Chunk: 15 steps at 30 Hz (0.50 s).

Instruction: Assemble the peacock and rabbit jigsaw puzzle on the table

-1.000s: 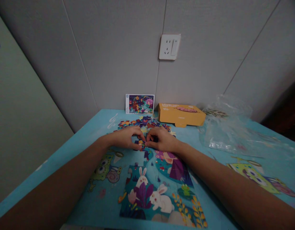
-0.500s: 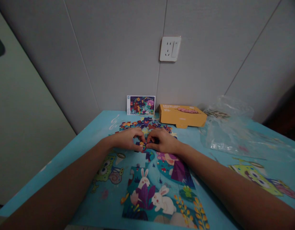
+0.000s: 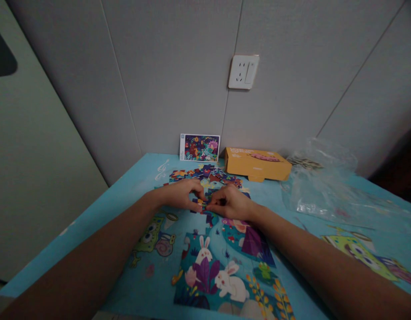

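Note:
My left hand and my right hand meet over the blue table, just beyond a partly joined jigsaw puzzle with white rabbits. Between my fingertips is a small dark puzzle piece with orange and red on it. The left thumb and forefinger pinch it from one side, while the right fingers close on its other side. Whether it is one piece or a few joined ones, I cannot tell. Loose puzzle pieces lie heaped behind my hands, partly hidden by them.
A small picture card leans against the wall. Beside it is an orange box. Crumpled clear plastic bags spread over the right of the table. A wall socket sits above.
The view has shifted slightly, so everything sits a little further right. My right fingers have changed their pinch a little; both hands stay at the puzzle piece.

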Available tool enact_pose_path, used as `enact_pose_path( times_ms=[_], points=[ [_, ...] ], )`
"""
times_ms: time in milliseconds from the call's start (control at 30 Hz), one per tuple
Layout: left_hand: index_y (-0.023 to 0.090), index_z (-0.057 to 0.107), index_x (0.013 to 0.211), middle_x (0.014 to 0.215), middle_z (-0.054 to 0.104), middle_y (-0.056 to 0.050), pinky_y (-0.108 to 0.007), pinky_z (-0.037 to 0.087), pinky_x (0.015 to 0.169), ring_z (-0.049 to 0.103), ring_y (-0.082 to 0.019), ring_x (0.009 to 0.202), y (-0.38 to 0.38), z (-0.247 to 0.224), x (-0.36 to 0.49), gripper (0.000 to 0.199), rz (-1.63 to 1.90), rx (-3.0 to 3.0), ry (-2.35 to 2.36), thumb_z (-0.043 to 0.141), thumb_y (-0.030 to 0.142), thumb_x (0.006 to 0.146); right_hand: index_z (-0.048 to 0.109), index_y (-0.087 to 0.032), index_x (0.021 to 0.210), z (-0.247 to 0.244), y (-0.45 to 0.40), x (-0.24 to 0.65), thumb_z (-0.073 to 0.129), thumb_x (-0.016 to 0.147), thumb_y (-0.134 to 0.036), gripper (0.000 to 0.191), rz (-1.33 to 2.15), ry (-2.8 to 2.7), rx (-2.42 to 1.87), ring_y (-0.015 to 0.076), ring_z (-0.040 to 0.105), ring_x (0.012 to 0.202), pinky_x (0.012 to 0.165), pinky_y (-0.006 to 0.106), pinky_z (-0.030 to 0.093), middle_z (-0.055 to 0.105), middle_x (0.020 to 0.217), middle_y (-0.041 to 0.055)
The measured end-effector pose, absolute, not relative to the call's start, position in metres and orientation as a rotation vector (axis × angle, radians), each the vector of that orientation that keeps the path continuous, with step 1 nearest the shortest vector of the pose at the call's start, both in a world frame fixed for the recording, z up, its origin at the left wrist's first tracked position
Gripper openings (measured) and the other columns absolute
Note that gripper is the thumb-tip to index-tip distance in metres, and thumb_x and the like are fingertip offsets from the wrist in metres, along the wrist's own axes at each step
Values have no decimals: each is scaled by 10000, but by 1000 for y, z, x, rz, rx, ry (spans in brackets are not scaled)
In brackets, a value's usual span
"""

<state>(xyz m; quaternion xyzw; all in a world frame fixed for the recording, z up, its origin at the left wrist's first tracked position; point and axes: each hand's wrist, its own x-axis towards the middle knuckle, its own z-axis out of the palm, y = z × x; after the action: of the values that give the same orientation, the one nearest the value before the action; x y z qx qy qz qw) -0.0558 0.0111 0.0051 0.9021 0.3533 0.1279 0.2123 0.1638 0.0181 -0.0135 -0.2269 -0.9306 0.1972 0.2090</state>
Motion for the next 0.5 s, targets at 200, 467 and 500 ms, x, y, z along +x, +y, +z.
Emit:
enact_pose_path(
  times_ms=[200,467,500],
  points=[
    [162,697,861,884,637,-32,-256,426,775,586,-172,839,11,4,-57,220,337,2534,985,767,290,696,555,-152,547,-17,19,162,619,802,-267,287,519,-2599,-686,62,359,445,464,217,251,445,477,-54],
    [158,681,678,752,610,-45,-278,411,718,557,-168,739,18,0,-56,288,485,2680,1221,637,404,820,637,-161,611,-17,20,160,596,795,-229,200,336,-2560,-805,85,465,462,511,224,305,577,513,-15],
    [155,667,655,736,606,-53,-289,414,725,555,-174,738,21,0,-58,321,566,2686,1371,585,392,855,637,-164,600,-16,21,161,592,791,-229,207,265,-2547,-885,94,474,469,523,231,310,589,517,-5]
  ],
)
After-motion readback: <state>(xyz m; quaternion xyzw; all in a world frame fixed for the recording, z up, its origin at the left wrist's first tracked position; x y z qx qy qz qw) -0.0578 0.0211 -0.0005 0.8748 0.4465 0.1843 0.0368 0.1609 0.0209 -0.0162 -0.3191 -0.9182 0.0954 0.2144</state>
